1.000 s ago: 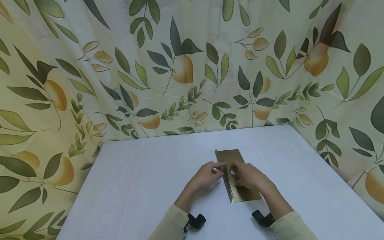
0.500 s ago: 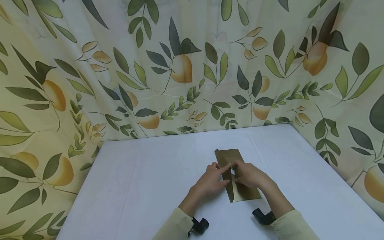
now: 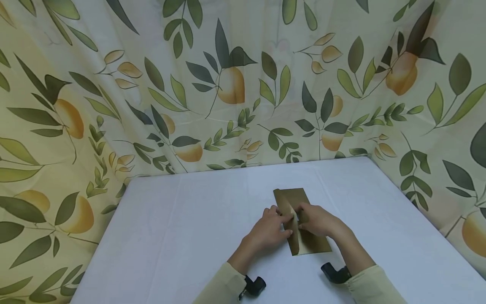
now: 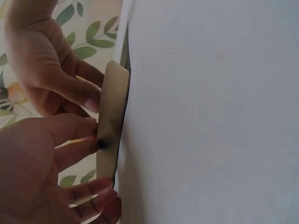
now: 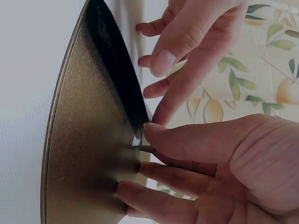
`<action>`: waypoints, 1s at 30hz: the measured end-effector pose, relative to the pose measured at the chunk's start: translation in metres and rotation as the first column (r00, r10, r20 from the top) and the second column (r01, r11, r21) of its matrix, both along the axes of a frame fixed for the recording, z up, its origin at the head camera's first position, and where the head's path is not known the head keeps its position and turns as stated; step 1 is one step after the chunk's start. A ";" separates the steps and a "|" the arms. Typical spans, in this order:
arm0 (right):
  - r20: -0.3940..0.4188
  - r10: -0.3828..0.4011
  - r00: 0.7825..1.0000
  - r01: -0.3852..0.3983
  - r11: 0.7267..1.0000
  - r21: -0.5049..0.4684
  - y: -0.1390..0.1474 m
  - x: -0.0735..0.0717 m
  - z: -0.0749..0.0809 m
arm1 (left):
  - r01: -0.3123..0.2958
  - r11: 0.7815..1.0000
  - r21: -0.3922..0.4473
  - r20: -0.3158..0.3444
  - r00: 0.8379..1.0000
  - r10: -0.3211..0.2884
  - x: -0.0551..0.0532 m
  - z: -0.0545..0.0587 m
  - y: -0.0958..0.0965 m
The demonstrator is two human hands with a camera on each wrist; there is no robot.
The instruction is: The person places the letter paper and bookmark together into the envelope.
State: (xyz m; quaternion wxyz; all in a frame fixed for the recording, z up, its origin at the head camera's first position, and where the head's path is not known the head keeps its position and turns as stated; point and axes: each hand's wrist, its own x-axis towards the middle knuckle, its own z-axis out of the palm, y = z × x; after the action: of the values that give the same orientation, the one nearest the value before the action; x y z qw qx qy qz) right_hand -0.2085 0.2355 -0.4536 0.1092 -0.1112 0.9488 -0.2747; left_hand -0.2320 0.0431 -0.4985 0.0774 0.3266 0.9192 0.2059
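- A gold-brown sheet of paper (image 3: 300,219) is laid on the white table (image 3: 182,236), right of the table's middle and near the front edge, its long side running away from the person.
- The left hand (image 3: 270,228) is set against the left long edge of the sheet; in the left wrist view a raised flap of the paper (image 4: 112,126) is met by the fingertips (image 4: 91,103) and thumb, and appears to be pinched between them (the contact itself is partly shadowed).
- The right hand (image 3: 317,220) is rested on the sheet just beside the left hand; in the right wrist view the lifted edge is gripped between its thumb (image 5: 187,137) and curled fingers (image 5: 149,193), while the rest of the paper (image 5: 88,154) is bowed upward off the cloth.
- The two hands are held close together, nearly touching, over the middle of the sheet.
- Pale sleeves are worn on both arms, and a black wrist-mounted camera (image 3: 253,286) is seen at each cuff.
- A curtain printed with leaves and fruit (image 3: 228,88) is hung behind and beside the table.
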 end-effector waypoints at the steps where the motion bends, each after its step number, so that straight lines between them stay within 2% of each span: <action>1: 0.001 0.002 1.000 -0.002 1.000 0.001 0.000 0.000 0.001 | 0.000 1.000 -0.010 -0.007 1.000 0.000 0.000 0.000 0.000; 5: 0.001 0.008 1.000 -0.008 1.000 0.006 0.000 0.000 0.002 | 0.004 0.999 -0.038 -0.022 1.000 -0.005 0.000 -0.002 0.001; 11: 0.004 0.003 1.000 -0.003 1.000 0.005 -0.001 0.001 0.002 | -0.009 0.999 -0.034 -0.019 1.000 0.009 0.001 -0.003 0.001; 21: -0.004 0.023 1.000 -0.023 1.000 0.021 -0.004 0.000 0.001 | -0.023 0.993 -0.117 -0.105 0.994 0.011 0.005 -0.008 0.005; 30: 0.015 0.058 0.998 -0.058 0.997 0.053 -0.002 0.002 0.003 | -0.033 0.991 -0.129 -0.091 0.996 0.021 0.006 -0.009 0.004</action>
State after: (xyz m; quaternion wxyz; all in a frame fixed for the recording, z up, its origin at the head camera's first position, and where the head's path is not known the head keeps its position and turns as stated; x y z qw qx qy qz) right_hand -0.2063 0.2333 -0.4506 0.1263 -0.1339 0.9514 -0.2469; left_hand -0.2265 0.0473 -0.5073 0.0543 0.3175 0.9375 0.1317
